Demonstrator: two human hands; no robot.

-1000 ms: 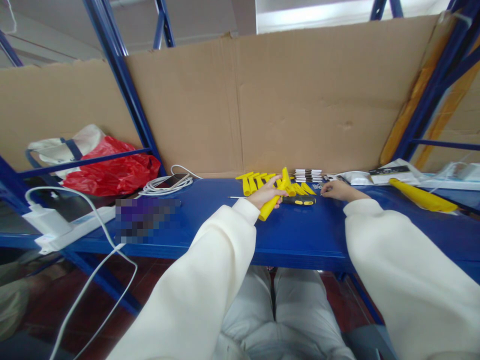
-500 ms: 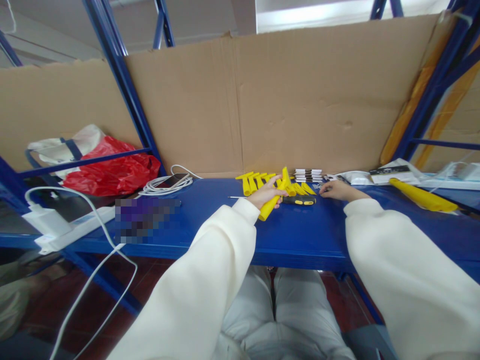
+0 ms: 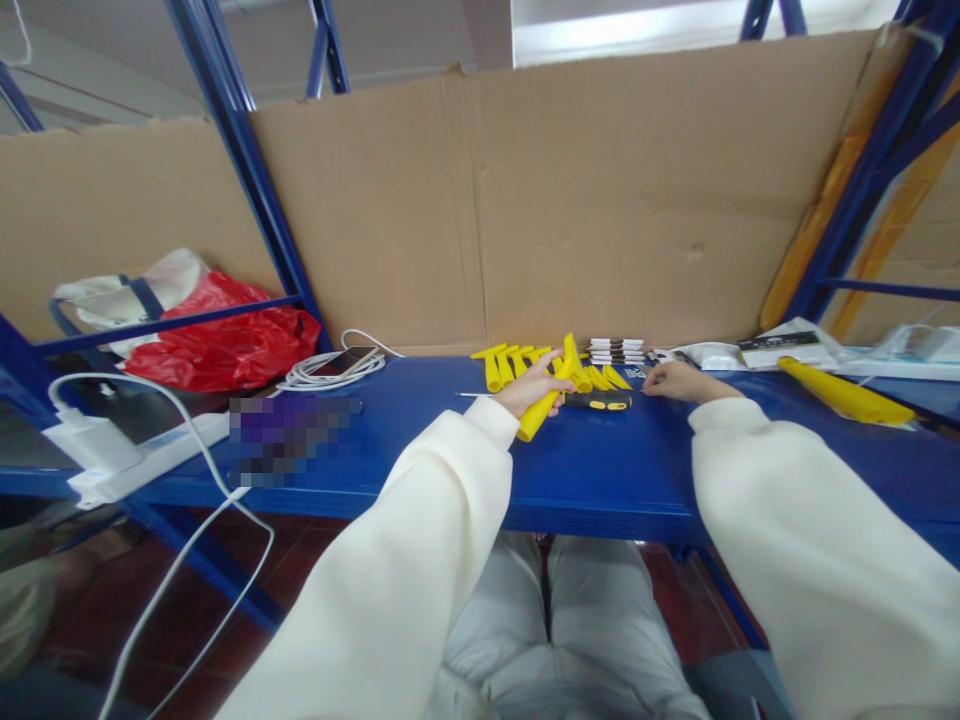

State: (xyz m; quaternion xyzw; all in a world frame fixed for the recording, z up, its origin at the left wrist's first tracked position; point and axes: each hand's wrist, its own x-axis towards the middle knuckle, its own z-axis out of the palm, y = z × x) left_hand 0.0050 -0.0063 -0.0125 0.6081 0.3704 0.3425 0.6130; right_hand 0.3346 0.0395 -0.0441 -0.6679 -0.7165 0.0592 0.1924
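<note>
My left hand [image 3: 529, 385] is closed round a long yellow plastic piece [image 3: 545, 401] that slants across the blue shelf [image 3: 600, 470]. Behind it lie several more yellow plastic pieces [image 3: 510, 360] in a row. A black and yellow screwdriver [image 3: 598, 401] lies between my hands, its thin shaft reaching left past my left wrist. My right hand [image 3: 675, 380] rests on the shelf to the right, fingertips pinched together at some small parts; what they hold is too small to make out. A stack of small black and white pieces [image 3: 616, 350] sits just behind.
A cardboard sheet [image 3: 600, 200] stands along the back. At left are a phone with coiled white cable [image 3: 337, 368], a red bag [image 3: 225, 345] and a white power strip [image 3: 127, 455]. At right lie a long yellow piece [image 3: 844, 393] and white packets [image 3: 787, 345].
</note>
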